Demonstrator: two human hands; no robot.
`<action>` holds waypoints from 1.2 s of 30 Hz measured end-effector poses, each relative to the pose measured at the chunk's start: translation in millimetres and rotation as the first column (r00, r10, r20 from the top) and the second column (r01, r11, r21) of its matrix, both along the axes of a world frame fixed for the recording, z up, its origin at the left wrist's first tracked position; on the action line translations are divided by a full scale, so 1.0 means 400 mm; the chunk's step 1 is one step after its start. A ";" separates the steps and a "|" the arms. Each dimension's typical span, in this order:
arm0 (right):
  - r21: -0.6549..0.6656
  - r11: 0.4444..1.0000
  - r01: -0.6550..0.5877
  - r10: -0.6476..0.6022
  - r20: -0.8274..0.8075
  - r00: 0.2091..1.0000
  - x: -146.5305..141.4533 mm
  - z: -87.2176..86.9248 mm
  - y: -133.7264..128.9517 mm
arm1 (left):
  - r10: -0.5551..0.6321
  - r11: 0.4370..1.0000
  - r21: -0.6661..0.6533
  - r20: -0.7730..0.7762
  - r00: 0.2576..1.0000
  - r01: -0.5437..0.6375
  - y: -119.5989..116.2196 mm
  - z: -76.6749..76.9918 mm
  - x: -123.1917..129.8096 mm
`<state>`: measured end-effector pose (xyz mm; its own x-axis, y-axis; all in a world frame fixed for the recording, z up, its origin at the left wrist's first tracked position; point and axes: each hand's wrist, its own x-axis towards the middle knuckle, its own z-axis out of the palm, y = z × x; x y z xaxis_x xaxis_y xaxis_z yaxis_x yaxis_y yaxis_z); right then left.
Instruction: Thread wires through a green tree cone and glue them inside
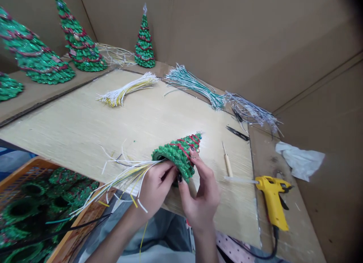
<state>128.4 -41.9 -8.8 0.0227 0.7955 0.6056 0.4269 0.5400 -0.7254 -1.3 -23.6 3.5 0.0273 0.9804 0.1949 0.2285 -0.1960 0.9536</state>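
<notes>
A small green Christmas tree ornament (181, 153) with red garlands lies tilted on its side, its hollow base facing left. My right hand (200, 195) grips it, thumb near the base rim and fingers along the garlanded side. My left hand (155, 187) is at the open base, its fingers closed and the tips hidden inside or behind the rim. White and yellow wires (127, 176) run out of the base and fan leftward over that hand. Whether the left fingers pinch wires inside cannot be seen.
A yellow glue gun (272, 198), an awl (227, 162) and thread snips (237, 133) lie to the right. White-yellow (127, 89) and green-white wire bundles (195, 85) lie behind. Finished trees (82, 47) stand back left. An orange crate (76, 232) of hollow trees is at lower left.
</notes>
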 end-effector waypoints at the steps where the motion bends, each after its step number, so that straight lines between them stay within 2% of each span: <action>1: 0.004 1.000 -0.006 0.006 0.006 1.000 0.000 0.001 0.000 | 0.002 1.000 0.002 -0.001 1.000 -0.002 0.000 0.000 0.000; 7: 0.008 1.000 -0.015 0.015 0.007 1.000 -0.003 -0.001 -0.002 | 0.005 1.000 0.029 -0.015 1.000 -0.005 -0.003 -0.002 -0.003; 17: -0.023 1.000 0.000 -0.003 -0.132 0.991 -0.032 -0.004 -0.009 | 0.014 1.000 -0.008 -0.008 1.000 -0.014 0.000 0.004 -0.001; 36: -0.027 0.999 -0.021 0.016 -0.160 0.987 -0.041 -0.008 -0.012 | -0.010 1.000 -0.019 0.008 1.000 0.011 -0.004 -0.007 -0.005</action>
